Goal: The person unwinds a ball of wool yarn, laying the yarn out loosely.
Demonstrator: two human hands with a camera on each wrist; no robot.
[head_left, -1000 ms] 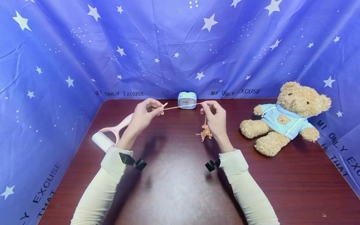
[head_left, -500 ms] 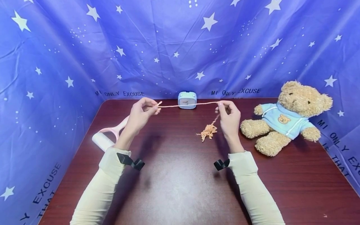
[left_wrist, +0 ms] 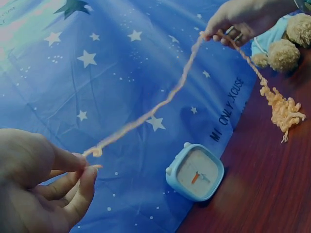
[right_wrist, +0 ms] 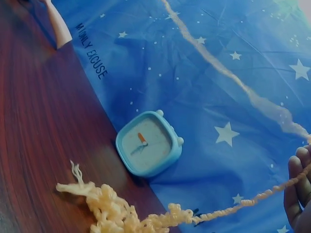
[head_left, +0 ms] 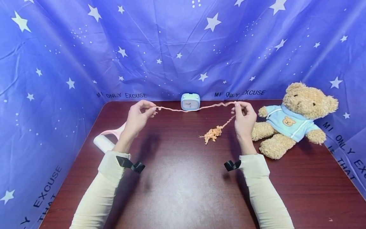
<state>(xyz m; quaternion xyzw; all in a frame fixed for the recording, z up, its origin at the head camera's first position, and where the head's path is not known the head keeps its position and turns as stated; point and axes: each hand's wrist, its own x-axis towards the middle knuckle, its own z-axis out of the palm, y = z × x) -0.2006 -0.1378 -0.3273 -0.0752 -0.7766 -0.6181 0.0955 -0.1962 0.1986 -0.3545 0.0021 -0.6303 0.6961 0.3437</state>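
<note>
An orange-peach yarn cord (head_left: 187,111) spans the air between my two hands, sagging slightly in front of the clock. Its left end, with a small loop or knot, is pinched between thumb and forefinger of my left hand (head_left: 140,116). My right hand (head_left: 245,119) pinches the cord farther along, above the table's right half. From there a twisted stretch runs down to a bunched, curly clump of yarn (head_left: 212,134) with frayed ends, which lies on the table. In the right wrist view only a few fingers (right_wrist: 296,187) of that hand show, at the right edge.
A light blue alarm clock (head_left: 190,101) stands at the table's back edge. To the right sits a teddy bear (head_left: 291,121) in a blue shirt, close to my right hand. A pink-handled lint roller (head_left: 104,143) lies behind my left forearm. A starry blue curtain (head_left: 171,47) surrounds the dark wooden table (head_left: 183,190).
My hands have moved apart, the right one mostly, to the right. The cord between them has lengthened and now sags instead of running taut. More twisted yarn shows above the clump.
</note>
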